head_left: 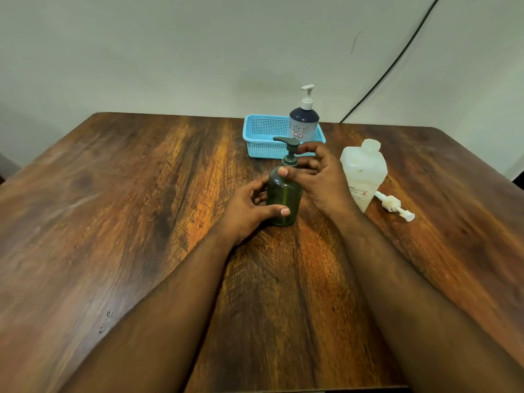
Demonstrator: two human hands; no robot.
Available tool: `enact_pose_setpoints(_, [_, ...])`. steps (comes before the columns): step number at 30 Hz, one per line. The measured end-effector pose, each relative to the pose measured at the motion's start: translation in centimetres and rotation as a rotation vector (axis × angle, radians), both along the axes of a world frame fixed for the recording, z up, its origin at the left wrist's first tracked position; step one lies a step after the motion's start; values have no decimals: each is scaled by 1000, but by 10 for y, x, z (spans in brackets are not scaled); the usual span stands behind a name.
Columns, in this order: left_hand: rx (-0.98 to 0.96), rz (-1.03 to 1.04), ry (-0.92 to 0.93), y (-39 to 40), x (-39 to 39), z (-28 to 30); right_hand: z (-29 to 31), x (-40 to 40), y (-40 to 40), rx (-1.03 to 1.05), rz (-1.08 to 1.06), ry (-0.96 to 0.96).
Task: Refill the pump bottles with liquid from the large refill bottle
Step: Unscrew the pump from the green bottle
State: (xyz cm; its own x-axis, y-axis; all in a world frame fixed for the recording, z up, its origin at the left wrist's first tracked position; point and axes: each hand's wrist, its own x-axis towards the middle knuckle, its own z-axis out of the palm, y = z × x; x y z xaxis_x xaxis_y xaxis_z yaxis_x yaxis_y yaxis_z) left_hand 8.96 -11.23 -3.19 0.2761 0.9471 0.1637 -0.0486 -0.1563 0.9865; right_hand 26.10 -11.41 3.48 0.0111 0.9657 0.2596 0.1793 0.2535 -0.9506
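The wooden table [119, 194] carried everything, w/ the work kept near the centre, within easy reach of both arms. At the far side sat the blue basket [262, 143], holding the dark blue pump bottle [304, 124] upright at its right end, prob. parked there as a holding spot. Right of centre stood the large refill bottle [364, 173], white, neck uncapped so it could pour; its removed white pump [395, 207] lay on the table just beside it to the right, out of the way. The green pump bottle [284, 198] stood upright at centre, just near of the basket, pump head on. The left hand [249, 209] wrapped the body, thumb across the front, fingers round the left side, likely to stop it turning. The right hand [317, 177] was curled at the neck, fingertips at the collar and thumb on the shoulder, prob. twisting the pump; whether loosening or tightening, can't tell.
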Motion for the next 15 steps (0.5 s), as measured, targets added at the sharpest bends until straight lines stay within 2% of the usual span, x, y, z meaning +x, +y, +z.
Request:
enact_pose_setpoints(6, [-32,-10,-3,1,-1,1,5,9,1,-36,105,66])
enact_pose_setpoints(11, [-35,-6,-9,0,-1,1,11,-1,2,31,4,-129])
enact_pose_setpoints(15, [-48,-12,-21,0,-1,2,12,1,-2,35,77,17])
